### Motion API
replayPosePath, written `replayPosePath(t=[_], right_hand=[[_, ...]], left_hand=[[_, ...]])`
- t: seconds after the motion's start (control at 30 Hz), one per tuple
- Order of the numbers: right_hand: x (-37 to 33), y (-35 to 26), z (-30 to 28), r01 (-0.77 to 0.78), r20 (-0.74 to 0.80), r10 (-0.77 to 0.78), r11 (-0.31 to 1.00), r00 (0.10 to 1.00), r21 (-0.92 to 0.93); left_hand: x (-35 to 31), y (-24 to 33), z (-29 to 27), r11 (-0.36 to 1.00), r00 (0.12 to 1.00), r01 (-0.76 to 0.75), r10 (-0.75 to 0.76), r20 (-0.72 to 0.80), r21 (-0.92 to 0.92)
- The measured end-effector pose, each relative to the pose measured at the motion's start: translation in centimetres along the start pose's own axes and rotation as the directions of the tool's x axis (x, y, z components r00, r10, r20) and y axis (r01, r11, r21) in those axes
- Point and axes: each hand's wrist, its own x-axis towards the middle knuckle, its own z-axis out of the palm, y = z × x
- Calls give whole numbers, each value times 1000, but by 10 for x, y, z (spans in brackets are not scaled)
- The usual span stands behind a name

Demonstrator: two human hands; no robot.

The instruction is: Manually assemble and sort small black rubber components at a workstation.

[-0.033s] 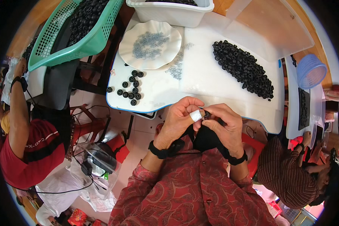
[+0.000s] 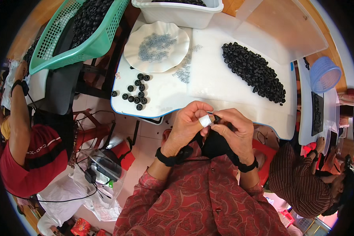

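Just off the near edge of the white table, my left hand point(image 2: 188, 124) and my right hand point(image 2: 236, 126) meet at the fingertips. Between them is a small black ring-shaped part point(image 2: 216, 118), pinched by both hands and partly covered by fingers. A white wrap point(image 2: 205, 120) circles a digit of my left hand. Beyond my right hand lies a long heap of similar black parts point(image 2: 253, 70). Several loose black parts point(image 2: 141, 94) sit near the table's left corner. A wavy-edged white plate point(image 2: 131, 53) bears many small clear pieces point(image 2: 155, 46), and more clear pieces point(image 2: 183, 72) are scattered beside it.
A white bin point(image 2: 181, 15) with black parts stands at the back, and a clear plastic sheet or lid point(image 2: 281, 31) at back right. A green basket point(image 2: 72, 59) of black parts is at left. Co-workers sit on both sides, near a blue basket point(image 2: 325, 74) at right.
The small black part between my fingertips has turned or shifted very slightly. Both hands otherwise keep their place.
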Motion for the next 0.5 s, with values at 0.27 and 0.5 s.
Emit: replayPosePath(t=[0.27,0.5], right_hand=[[-3,3,4,-14,-42,16,999,999,39],[-6,6,5,80,-65,-74,992,995,94]], left_hand=[[-2,2,6,976,971,-217,213,108,29],[-5,3,10,969,948,-248,238,210,21]])
